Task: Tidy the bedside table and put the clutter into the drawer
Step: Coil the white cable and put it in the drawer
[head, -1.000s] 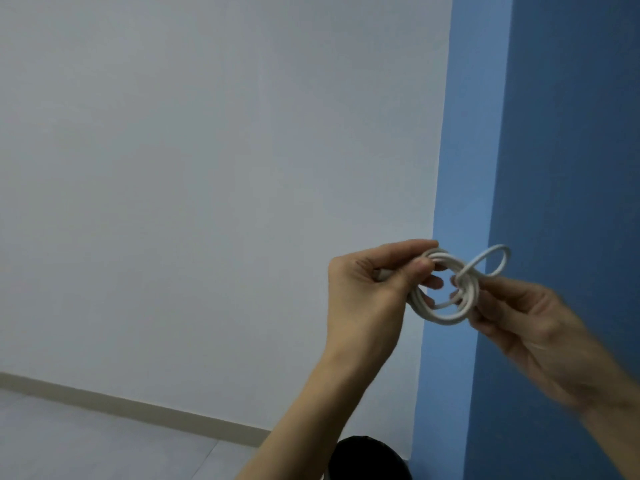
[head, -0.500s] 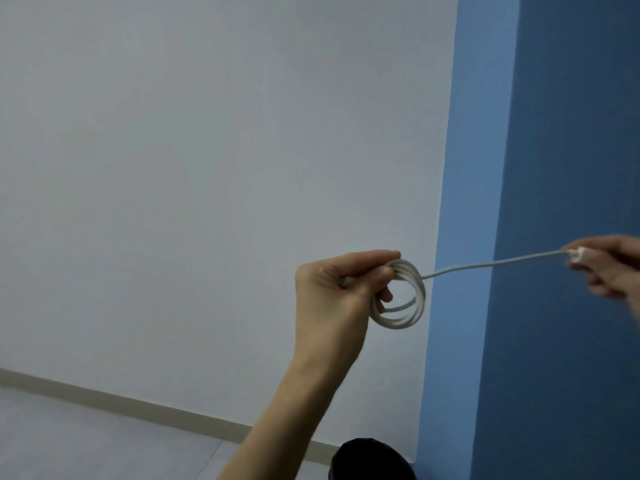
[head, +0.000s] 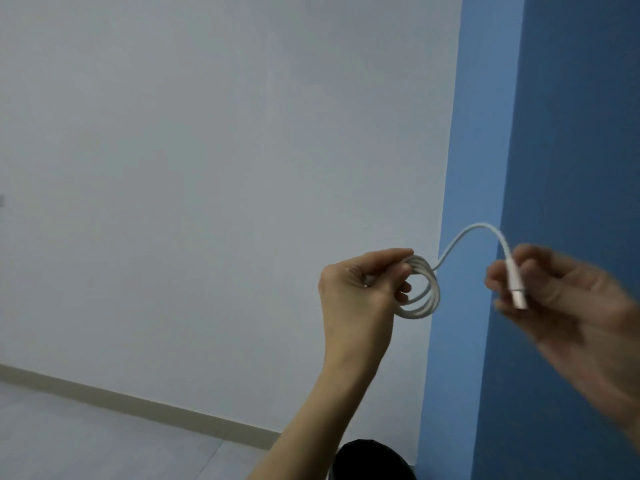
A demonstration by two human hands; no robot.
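White cable (head: 431, 292) coil pinched in left fingers (head: 388, 254); right fingers (head: 531, 268), gripping the plug (head: 516, 289), have swung back close, tail slack. Probably another wrap before the drawer.

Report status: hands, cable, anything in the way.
Hands: left hand grips the white cable coil, right hand pinches its connector end. Free length arches between them. Drawer and bedside table out of view; nothing blocking the hands.
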